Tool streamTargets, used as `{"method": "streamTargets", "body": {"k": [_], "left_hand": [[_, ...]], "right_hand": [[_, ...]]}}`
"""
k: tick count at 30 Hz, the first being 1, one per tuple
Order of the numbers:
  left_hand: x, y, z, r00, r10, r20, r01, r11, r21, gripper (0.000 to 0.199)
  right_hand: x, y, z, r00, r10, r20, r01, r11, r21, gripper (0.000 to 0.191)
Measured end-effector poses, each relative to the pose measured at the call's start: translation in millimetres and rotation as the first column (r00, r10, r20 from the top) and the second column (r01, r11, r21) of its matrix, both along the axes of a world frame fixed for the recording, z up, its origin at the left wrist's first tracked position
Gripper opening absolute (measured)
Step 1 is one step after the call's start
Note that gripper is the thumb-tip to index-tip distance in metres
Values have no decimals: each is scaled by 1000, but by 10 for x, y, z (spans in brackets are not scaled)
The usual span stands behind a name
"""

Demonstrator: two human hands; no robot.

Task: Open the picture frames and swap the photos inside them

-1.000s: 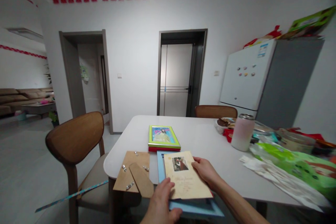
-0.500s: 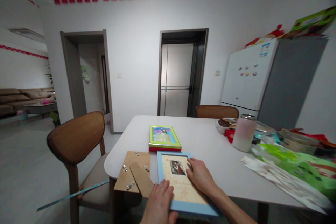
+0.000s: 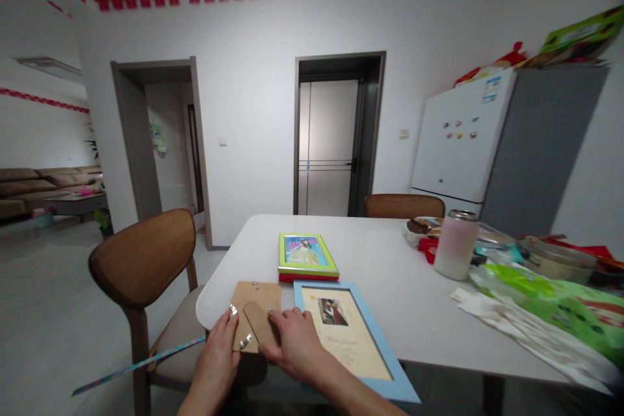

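Note:
A brown picture-frame backing board [image 3: 246,296] with metal clips and a flap-like stand [image 3: 260,324] lies at the table's near left corner. At its left edge, my left hand [image 3: 219,348] is closed on the board, fingertips beside a clip. My right hand [image 3: 297,341] grips the board's right side by the stand, its thumb near the lower end. Partly behind my right hand lies a light blue picture frame [image 3: 377,328], holding a cream sheet [image 3: 355,344] with a small photo [image 3: 333,312]. Its lower left part is hidden by my right hand and forearm.
Beyond the blue frame sits a green-framed picture [image 3: 308,253] on a red one. A pink bottle [image 3: 455,245], white cloth [image 3: 517,325] and green bag [image 3: 560,312] crowd the table's right side. A brown chair [image 3: 146,260] with a patterned strip [image 3: 139,364] stands left.
Both hands have left the blue frame and moved left onto the backing board. More of the blue frame and cream sheet now shows.

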State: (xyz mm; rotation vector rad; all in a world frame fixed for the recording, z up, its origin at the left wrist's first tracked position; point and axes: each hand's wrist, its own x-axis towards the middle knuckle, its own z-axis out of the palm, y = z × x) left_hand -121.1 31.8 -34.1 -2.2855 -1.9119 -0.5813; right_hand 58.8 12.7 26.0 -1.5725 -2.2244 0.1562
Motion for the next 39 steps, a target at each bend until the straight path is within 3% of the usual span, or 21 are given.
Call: {"method": "streamTargets", "body": {"k": [4,6,9,13,17,20,23,30,33,36,39], "left_hand": [[-24,32,-2,1000,-15,28,9,984,180,51],[-1,-7,58,997,-48,54,33,969,245,49],[117,-135,165,995,-87,41,72,958,278,47],[473,-350,266,975,-221,-10,215,934,286,46],[985,-488,341,931,-365,23,360,925,119,47],[1303,-524,393,911,-400,103,405,913,-45,46],[1466,-523,430,901,-402,161,425,892,-155,46],[1408,-532,440,888,-423,179,455,864,-215,34],[1307,-569,460,857,-466,220,507,839,-200,41],[1225,-601,501,837,-480,261,539,807,-244,55],[1193,-615,533,839,-469,276,537,796,-279,52]], "right_hand": [[-85,8,3,999,12,-44,-14,999,-42,61],[-32,-56,65,992,53,-111,-57,998,-29,55],[142,-227,176,964,147,-221,-142,989,36,35],[577,-469,186,931,211,-299,-186,976,110,39],[1148,-597,12,941,108,-321,-92,994,64,40],[1495,-603,-110,953,39,-299,-28,999,42,37],[1664,-555,-174,962,4,-274,9,999,46,34],[1604,-540,-213,984,18,-176,-18,1000,6,40],[1602,-547,-203,991,13,-133,-15,1000,-16,42],[1618,-438,-198,987,-85,-133,85,996,-8,40],[1615,-260,-209,973,-209,-98,210,978,1,38]]}}
